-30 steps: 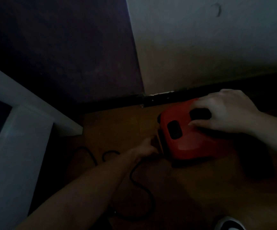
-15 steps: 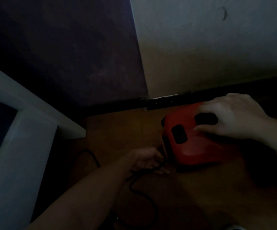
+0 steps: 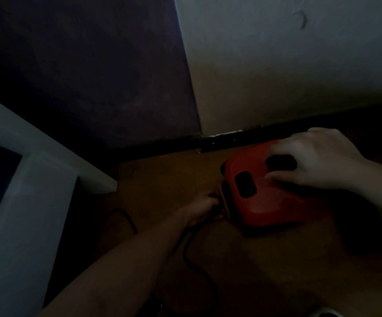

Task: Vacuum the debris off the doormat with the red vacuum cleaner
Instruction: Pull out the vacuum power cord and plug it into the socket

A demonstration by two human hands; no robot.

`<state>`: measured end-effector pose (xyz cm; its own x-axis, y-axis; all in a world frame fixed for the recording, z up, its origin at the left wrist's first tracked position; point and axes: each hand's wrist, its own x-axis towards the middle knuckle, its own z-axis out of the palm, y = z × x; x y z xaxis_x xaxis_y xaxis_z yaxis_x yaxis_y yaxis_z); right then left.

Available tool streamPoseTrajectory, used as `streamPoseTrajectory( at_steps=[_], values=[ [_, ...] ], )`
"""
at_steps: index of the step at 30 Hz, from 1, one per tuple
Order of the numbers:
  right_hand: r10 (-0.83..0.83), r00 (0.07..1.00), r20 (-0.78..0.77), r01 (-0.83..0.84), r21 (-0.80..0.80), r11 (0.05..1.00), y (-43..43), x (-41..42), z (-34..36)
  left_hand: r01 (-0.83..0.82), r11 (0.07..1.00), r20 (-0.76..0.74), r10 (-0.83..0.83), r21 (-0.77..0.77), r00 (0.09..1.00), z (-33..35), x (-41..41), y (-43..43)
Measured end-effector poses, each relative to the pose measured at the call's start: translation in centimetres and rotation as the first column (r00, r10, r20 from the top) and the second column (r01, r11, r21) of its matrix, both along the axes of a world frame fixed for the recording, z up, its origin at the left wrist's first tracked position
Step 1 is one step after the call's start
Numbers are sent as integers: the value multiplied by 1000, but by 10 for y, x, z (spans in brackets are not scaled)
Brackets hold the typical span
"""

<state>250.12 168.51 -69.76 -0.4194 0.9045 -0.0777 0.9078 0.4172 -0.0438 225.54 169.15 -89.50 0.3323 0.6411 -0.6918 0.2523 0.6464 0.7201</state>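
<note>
The red vacuum cleaner sits on the wooden floor close to the room corner. My right hand lies over its top, with fingers and thumb curved round a black oval part. My left hand is at the vacuum's left end, fingers curled on the black cord where it leaves the body. The cord trails toward me along the floor. No doormat is in view. The scene is very dark.
A white furniture frame stands at the left, close to my left arm. A dark wall and a pale wall meet behind the vacuum above a black skirting. A dark shape lies right of the vacuum. A shoe tip shows at the bottom edge.
My left hand, which had drawn back from the vacuum with the cord half a second ago, is back against the vacuum's left end. My right hand stays on top.
</note>
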Motion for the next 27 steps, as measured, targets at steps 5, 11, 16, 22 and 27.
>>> streamPoseTrajectory(
  at_steps=[5, 11, 16, 22, 27],
  values=[
    [-1, 1000, 7, 1, 3, 1000, 0, -1, 0, -122, 993, 81, 122, 1, 989, 8, 1, 6],
    [-17, 1000, 10, 17, -16, 1000, -1, 0, -2, -48, 957, -8, 53, 285, 999, 30, -8, 17],
    [-22, 1000, 3, 22, -28, 999, -2, -1, 0, 442, 713, -223, -385, 544, 895, 56, -30, 7],
    [-38, 999, 18, 38, -5, 999, -1, -3, 1, 634, 626, -464, -440, 455, 768, 84, -28, -8],
    [-47, 998, 39, 46, 10, 999, -2, -4, -1, 468, 822, -265, -396, 323, 879, 79, -16, -27]
  ],
)
